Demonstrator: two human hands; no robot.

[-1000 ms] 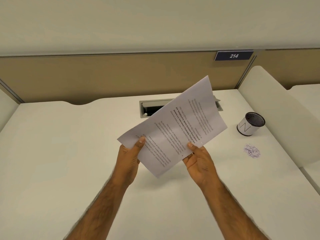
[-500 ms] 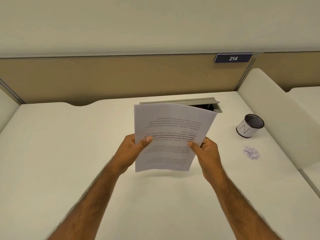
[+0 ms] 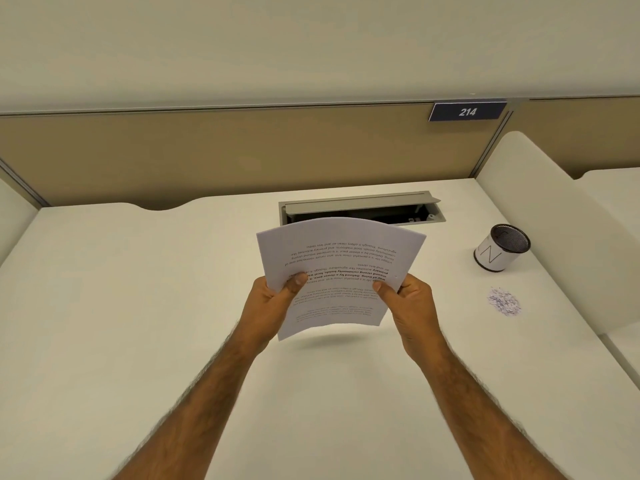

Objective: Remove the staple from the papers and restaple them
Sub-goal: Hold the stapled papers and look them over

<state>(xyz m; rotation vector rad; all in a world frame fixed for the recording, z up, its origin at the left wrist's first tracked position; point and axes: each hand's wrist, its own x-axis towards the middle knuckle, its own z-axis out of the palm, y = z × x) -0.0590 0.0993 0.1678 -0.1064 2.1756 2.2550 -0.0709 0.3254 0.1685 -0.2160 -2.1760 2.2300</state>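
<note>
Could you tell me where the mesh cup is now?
In the head view, the mesh cup stands on the desk at right, just behind the scrap pile.

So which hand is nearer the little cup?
The right hand, pinching the right edge of the papers; the cup stands on that side. The left hand grips the opposite edge.

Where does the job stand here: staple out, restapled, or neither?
Done: nothing confirmable; no staple is discernible on the papers. In hand: the left hand and right hand grip the papers' side edges above the desk, print upside down. Left: restapling at least, possibly removal; no stapler or remover is in view.
</note>
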